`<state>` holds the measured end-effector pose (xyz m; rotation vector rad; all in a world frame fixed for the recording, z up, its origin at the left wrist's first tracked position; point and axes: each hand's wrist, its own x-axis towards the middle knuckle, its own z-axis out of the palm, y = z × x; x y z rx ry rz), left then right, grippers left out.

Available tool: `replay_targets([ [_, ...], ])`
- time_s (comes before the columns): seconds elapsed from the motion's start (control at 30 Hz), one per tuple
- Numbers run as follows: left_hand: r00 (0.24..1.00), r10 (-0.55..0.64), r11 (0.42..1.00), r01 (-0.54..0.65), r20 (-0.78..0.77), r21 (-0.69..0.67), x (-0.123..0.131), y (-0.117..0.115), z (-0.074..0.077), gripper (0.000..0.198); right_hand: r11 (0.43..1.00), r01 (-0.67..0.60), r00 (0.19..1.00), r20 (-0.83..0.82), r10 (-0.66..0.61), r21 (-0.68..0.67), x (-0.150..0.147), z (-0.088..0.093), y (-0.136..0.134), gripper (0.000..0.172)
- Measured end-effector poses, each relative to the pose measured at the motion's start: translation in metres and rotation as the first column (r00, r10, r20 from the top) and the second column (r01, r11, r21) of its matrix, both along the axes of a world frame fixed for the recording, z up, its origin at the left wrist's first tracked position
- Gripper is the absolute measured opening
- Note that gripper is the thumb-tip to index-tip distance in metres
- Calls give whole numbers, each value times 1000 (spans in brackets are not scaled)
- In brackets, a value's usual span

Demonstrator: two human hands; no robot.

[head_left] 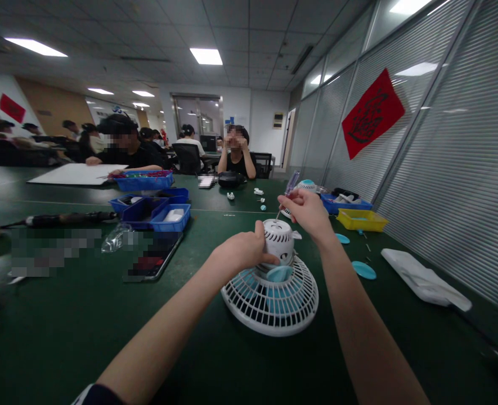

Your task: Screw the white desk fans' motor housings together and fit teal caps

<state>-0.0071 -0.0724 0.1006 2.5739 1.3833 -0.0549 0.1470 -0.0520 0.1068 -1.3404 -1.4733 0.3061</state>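
Clearly light and plastic, the fan (pixel 269 295) lies grille-down on the green table (pixel 63 337). The left hand (pixel 240 253) wraps closed around the stiff motor housing (pixel 279 239), probably the safest grip, since the thin grille would likely flex or crack. The right hand (pixel 308 211) pinches a screwdriver (pixel 290 188) just above it.

No text can be read. At 2 o'clock, a red diamond-shaped paper sign (pixel 372 112) on the glass partition's blinds carries a black brush character that is illegible. At 10 o'clock, a second red sign (pixel 11 107) on the far wall is too small to read.
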Motion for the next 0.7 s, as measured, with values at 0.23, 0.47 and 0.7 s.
replay_targets([
  [0.23,1000,3,1000,-3,0,-14,1,0,1,79,998,-65,996,-67,65,-11,-1,-1,5,14],
  [0.47,1000,10,1000,-9,18,-19,0,-1,2,77,998,-65,998,-20,64,-9,-1,-2,4,15],
  [0.7,1000,-3,1000,3,14,-8,1,0,2,76,994,90,974,202,-100,58,-3,3,-3,21],
])
